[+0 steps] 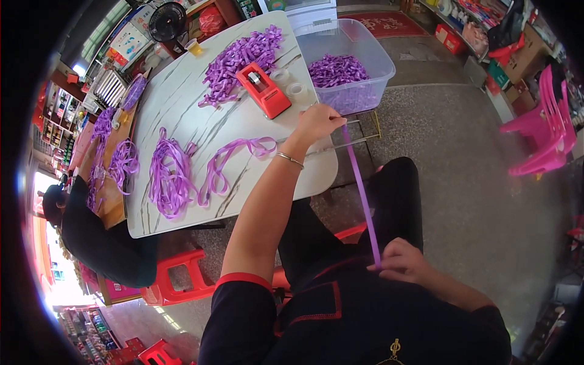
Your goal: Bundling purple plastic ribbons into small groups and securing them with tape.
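A purple ribbon (360,185) runs taut between my two hands. My left hand (319,123), out past the table's right edge, pinches its upper end. Close to my body, my right hand (403,261) has the lower end between thumb and fingers. Left of my forearm, a loose looped length of purple ribbon (219,173) lies on the marble-patterned table (261,131), beside a larger bundle of ribbon (167,176). A red tape dispenser (264,91) stands just beyond my left hand, next to two small clear round containers (296,91).
At the table's far end is a heap of purple ribbon pieces (243,64). More fill a clear plastic bin (380,67) off its right side. A person in dark clothes (103,237) sits at the left, near a red stool (179,280). Pink chairs (544,131) stand at the right.
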`<state>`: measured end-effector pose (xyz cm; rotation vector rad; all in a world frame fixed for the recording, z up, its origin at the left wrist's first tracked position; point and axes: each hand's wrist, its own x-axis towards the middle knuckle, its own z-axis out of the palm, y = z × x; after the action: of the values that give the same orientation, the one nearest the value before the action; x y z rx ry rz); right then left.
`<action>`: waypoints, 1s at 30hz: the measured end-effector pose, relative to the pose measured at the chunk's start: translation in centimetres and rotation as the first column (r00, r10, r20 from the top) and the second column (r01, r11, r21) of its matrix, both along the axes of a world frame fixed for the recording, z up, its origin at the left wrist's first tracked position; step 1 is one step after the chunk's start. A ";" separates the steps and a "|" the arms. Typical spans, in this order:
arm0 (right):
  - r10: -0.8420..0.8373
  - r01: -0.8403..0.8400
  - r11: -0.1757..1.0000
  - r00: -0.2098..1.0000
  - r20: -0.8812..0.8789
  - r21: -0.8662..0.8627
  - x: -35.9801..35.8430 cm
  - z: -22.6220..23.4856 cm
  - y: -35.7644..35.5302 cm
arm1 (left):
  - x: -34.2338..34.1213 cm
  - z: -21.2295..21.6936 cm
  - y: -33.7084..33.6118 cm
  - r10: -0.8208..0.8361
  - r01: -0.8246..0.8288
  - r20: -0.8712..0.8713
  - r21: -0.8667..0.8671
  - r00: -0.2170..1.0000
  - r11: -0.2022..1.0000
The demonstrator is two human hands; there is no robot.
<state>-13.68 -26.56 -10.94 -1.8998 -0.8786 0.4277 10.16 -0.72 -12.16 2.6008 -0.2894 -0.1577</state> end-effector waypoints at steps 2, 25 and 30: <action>0.015 -0.029 0.996 0.986 0.167 0.080 1.7 3.2 -0.1 | 0.1 -0.4 0.1 -0.006 0.006 0.018 0.000 1.000 1.000; -0.094 -0.014 0.906 0.968 0.232 0.423 10.6 11.0 0.1 | 0.1 0.2 0.0 -0.024 0.024 0.022 -0.014 0.999 1.000; -0.118 -0.023 0.854 0.965 0.236 0.520 18.2 11.9 2.3 | -0.1 -0.3 0.6 0.017 -0.016 0.021 -0.072 1.000 0.997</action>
<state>4.50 -24.24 0.99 -1.4801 -0.9965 -0.0993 10.07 -0.09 -12.50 2.5339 -0.2765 -0.1109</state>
